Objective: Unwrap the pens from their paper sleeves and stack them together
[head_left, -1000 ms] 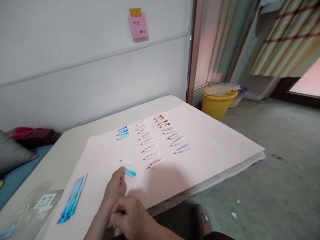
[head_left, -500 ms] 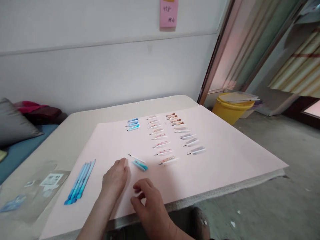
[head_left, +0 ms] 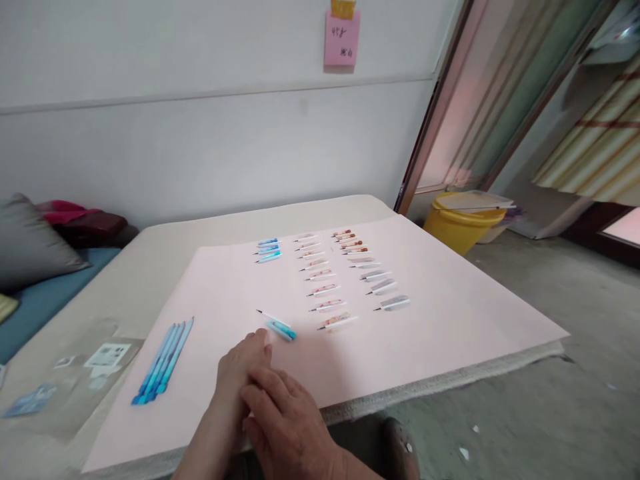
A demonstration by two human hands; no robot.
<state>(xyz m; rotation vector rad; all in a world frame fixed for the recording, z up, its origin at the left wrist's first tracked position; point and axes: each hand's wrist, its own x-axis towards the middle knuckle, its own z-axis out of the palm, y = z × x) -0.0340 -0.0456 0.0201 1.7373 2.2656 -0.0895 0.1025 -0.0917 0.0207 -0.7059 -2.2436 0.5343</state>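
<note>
My left hand lies flat on the pink paper sheet, fingers stretched out, fingertips just short of a short blue pen piece. A thin white refill with a dark tip lies right behind that piece. My right hand rests over the back of my left hand with its fingers laid flat and nothing visible in them. Further back, three rows of small pen parts lie on the sheet: a blue row, a middle white-and-red row, and a right row of brown and grey ones.
Several long blue pen barrels lie side by side at the sheet's left. Clear plastic wrappers and labels lie on the table's left corner. A yellow bucket stands on the floor at right. A pink note hangs on the wall. A grey cushion lies at left.
My right hand has moved left from a loose pinch beside the left hand onto its back. My left hand slid slightly right toward the blue piece. The view shifted a little.
</note>
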